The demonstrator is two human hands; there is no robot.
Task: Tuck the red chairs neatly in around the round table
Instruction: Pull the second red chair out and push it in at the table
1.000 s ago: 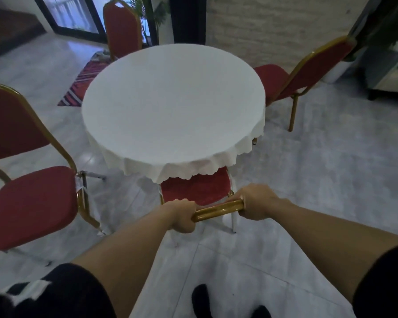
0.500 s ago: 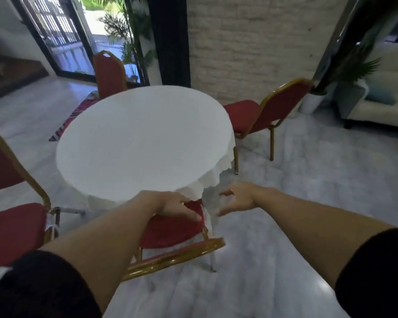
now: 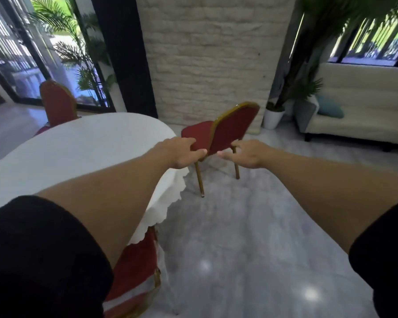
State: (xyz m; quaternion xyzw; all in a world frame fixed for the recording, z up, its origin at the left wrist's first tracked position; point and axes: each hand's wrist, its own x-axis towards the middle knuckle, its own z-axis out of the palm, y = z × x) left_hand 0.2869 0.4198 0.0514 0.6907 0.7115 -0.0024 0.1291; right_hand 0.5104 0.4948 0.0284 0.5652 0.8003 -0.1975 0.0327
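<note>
The round table (image 3: 83,145) with its white scalloped cloth fills the left of the view. A red chair with a gold frame (image 3: 230,129) stands apart from the table's far right side, its back toward me. My left hand (image 3: 182,154) and my right hand (image 3: 248,153) are stretched out in front of that chair, fingers apart, holding nothing and short of it. Under the cloth at the bottom left sits the seat of another red chair (image 3: 136,267), pushed in. A third red chair (image 3: 56,103) stands beyond the table at the far left.
A white brick pillar (image 3: 211,53) rises behind the far chair. A potted plant in a white pot (image 3: 272,117) and a cream sofa (image 3: 363,111) stand at the right. Glass doors (image 3: 21,53) line the back left. Grey marble floor (image 3: 251,226) lies on my right.
Both hands have let go of the near chair's gold back rail. The view has swung up and right, so the near chair now lies at the bottom left and the right-side chair is ahead.
</note>
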